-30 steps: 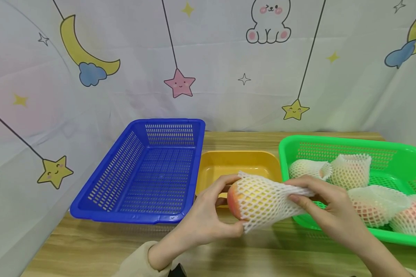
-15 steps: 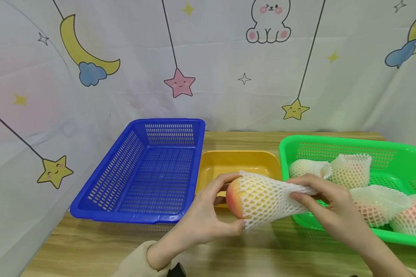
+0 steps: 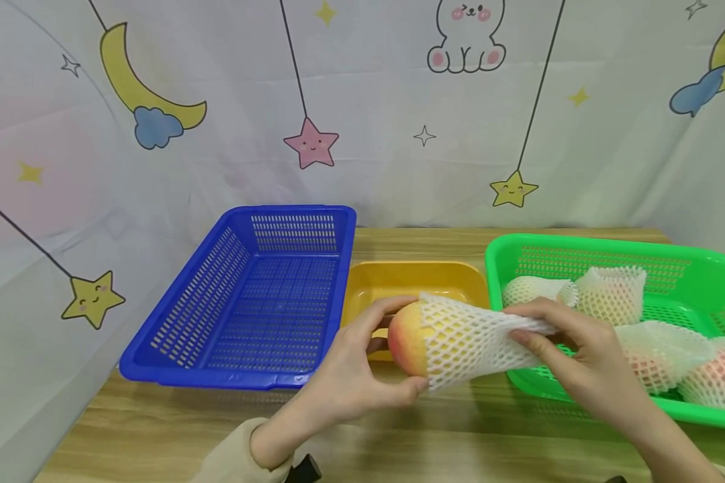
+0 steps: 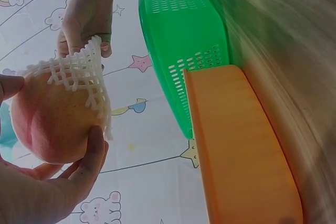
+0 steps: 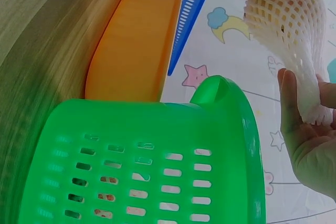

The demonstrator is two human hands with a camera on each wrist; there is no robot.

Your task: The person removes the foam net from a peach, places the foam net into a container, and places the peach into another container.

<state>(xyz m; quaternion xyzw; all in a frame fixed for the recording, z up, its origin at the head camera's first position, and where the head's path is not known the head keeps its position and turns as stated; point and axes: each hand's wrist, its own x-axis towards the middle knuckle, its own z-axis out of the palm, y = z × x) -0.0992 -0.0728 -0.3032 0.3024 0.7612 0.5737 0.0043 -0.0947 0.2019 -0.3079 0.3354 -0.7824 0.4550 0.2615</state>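
A red-and-yellow peach [image 3: 407, 341] pokes out of a white foam net [image 3: 468, 343], its left end bare. My left hand [image 3: 358, 367] grips the peach with the thumb below and fingers behind. My right hand [image 3: 583, 359] pinches the gathered tail of the net. From the left wrist, the bare peach [image 4: 55, 121] shows its crease, and the net's open edge [image 4: 84, 77] lies partway along the fruit. The right wrist view shows the net [image 5: 289, 17] still covering the far side. Both hands hold the fruit above the table's front, before the yellow tray [image 3: 419, 270].
A blue basket [image 3: 278, 315] stands on the left with nothing in it. On the right, a green basket [image 3: 670, 247] holds several net-wrapped fruits, one of them a reddish wrapped fruit [image 3: 655, 355]. Behind the wooden table [image 3: 459, 436] hangs a patterned cloth [image 3: 387, 188].
The net has slid a little to the right off the peach, baring more of its left end. My right hand has shifted slightly right; the left keeps its grip.
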